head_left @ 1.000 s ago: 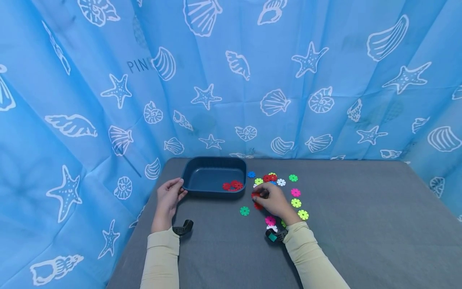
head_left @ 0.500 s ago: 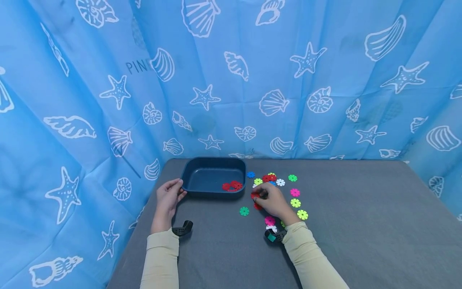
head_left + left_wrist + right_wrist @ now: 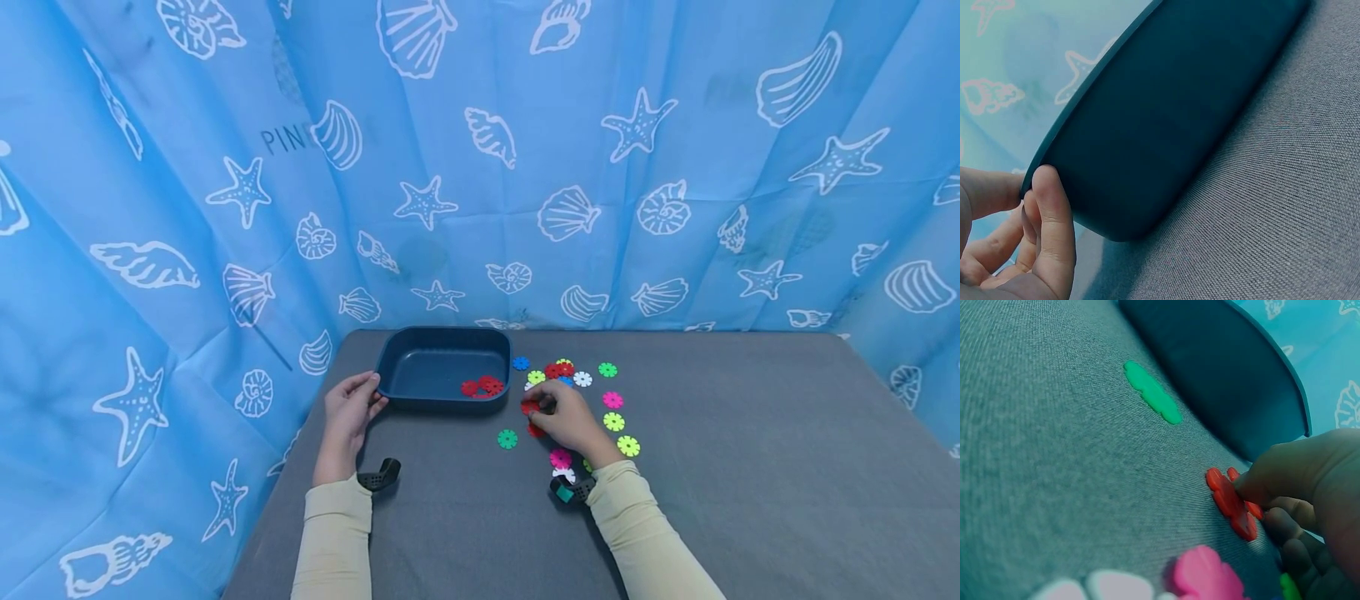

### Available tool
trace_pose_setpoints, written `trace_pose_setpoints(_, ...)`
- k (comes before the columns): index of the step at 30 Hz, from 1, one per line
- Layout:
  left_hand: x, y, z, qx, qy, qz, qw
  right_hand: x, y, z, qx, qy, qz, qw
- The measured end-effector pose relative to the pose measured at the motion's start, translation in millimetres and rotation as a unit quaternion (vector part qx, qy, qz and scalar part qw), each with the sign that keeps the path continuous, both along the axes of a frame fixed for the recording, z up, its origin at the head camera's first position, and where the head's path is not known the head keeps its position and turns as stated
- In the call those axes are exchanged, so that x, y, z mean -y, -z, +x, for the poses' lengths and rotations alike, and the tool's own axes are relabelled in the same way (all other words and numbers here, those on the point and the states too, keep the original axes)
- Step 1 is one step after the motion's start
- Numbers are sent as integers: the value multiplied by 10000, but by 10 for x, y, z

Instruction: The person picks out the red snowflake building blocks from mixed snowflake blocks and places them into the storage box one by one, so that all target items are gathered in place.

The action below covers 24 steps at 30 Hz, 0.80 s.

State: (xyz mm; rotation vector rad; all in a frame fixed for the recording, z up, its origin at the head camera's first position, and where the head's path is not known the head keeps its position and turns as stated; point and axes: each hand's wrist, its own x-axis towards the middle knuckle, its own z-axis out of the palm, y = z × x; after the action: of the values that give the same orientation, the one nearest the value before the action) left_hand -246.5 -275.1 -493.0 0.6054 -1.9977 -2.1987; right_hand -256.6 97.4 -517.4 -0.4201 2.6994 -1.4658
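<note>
My left hand (image 3: pixel 351 417) pinches the rim of a dark blue rectangular tray (image 3: pixel 442 403) at its near left corner, thumb on one side and fingers on the other in the left wrist view. Inside the tray, toward its right end, lie several red notched plastic discs (image 3: pixel 490 384). Right of the tray, my right hand (image 3: pixel 568 418) pinches a red snowflake disc (image 3: pixel 529 407) with thumb and fingertips, low over the cloth. Another red disc (image 3: pixel 1232 505) lies right against the thumb in the right wrist view. The palm hides part of the pile.
Around my right hand lie a green disc (image 3: pixel 507 439), a pink disc (image 3: pixel 560 459), a white disc (image 3: pixel 582 379), a blue disc (image 3: pixel 521 363) and several yellow-green discs (image 3: pixel 628 446). Grey cloth (image 3: pixel 750 467) covers the table. A blue shell-print curtain (image 3: pixel 600 250) hangs behind.
</note>
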Motion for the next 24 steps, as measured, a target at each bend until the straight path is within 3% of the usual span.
trace_pose_setpoints(24, -8, 7, -8, 43, -87, -32, 9999, -21, 5, -6, 52, -100, -76, 9999)
